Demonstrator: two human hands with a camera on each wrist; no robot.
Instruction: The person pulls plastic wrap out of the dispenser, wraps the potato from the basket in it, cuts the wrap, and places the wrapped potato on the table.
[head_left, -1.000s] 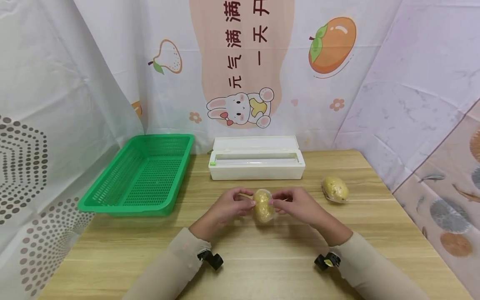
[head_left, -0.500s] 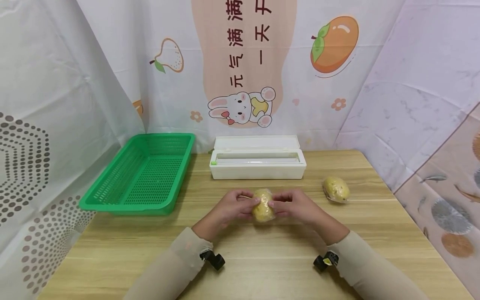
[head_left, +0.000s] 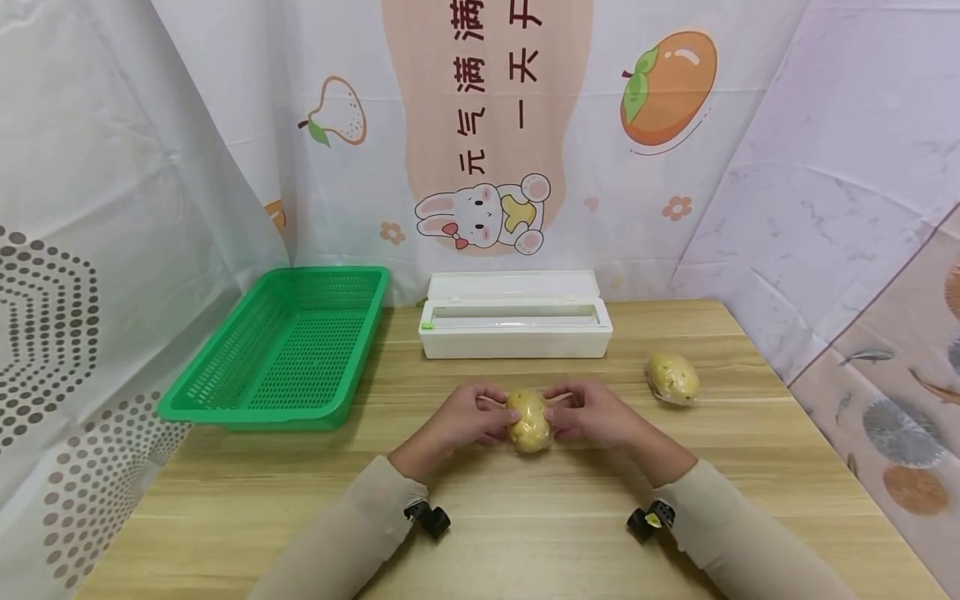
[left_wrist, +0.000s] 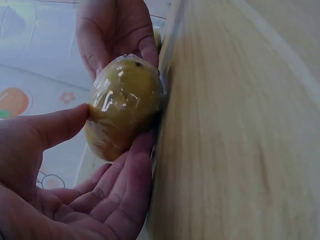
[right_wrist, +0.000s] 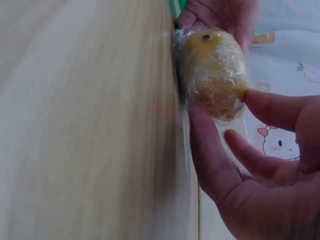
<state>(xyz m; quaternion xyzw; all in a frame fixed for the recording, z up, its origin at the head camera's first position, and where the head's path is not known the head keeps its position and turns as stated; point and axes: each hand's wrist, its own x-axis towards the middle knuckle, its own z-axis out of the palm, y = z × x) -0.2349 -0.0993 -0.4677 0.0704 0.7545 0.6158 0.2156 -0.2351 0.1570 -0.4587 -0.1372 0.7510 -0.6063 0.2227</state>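
Observation:
Between both hands, low at the middle of the table, is a yellow potato (head_left: 530,423) covered in clear plastic film. My left hand (head_left: 467,419) pinches its left side with thumb and fingers. On the opposite side my right hand (head_left: 597,414) holds it the same way. Glossy, creased film shows on the potato (left_wrist: 122,102) in the left wrist view. A small dark spot marks the upper end of the potato (right_wrist: 215,75) in the right wrist view, where the film looks bunched.
Behind the hands stands a white cling film box (head_left: 516,343) with its lid raised and a roll inside. A green basket (head_left: 255,418) sits at the left. Another film-wrapped potato (head_left: 672,377) lies on the wooden table (head_left: 525,533) at the right.
The potato has been turned over in the hands, so a smoother, spotted side faces up. It sits slightly nearer the body than half a second ago. Both hands still hold it.

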